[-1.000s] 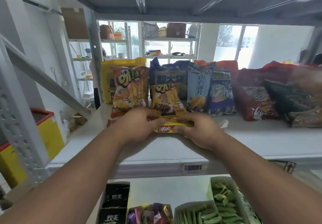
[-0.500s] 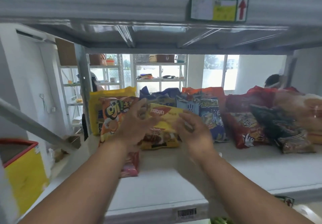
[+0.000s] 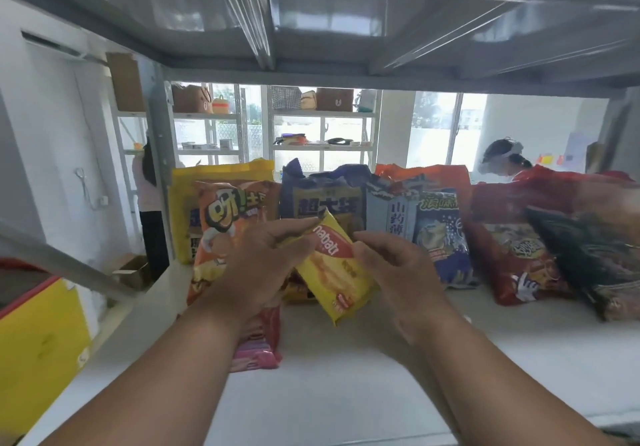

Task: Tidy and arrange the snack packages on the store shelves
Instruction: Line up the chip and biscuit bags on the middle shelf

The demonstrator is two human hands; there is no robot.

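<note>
Yellow foil wafer pack (image 3: 332, 269), "nabati" on a red band, is held up off the shelf (image 3: 381, 376) in front of the standing row, tilted with its top leaning left. Left hand (image 3: 258, 269) pinches the pack's upper left corner between thumb and fingers. Right hand (image 3: 391, 272) sits at the pack's right edge with fingers curled; looks like fingertips touching the red band, but I can't tell if it's actually gripping or just steadying. My read: pack is being turned upright and face-out so it can slot into the front row.

Directly behind it: dark blue bag (image 3: 322, 199), standing. To its left, orange chip bag (image 3: 228, 230) leaning on a taller yellow bag (image 3: 194, 203) at the back. To its right, pale blue bag (image 3: 394, 213), then a blue printed bag (image 3: 443, 241). Bigger bags at the back, smaller in front, labels outward, so the row reads from the aisle.

A pink pack (image 3: 259, 341) lies flat on the shelf below the left wrist, not yet stood up. Further right, red bag (image 3: 516, 258) and a dark bag (image 3: 588, 265) are slumped rather than upright; probably need straightening too.

Front half of the shelf is bare white board. Yellow-and-red bin (image 3: 38, 341) far left, off the shelf. Two people in the background beyond the racking.
</note>
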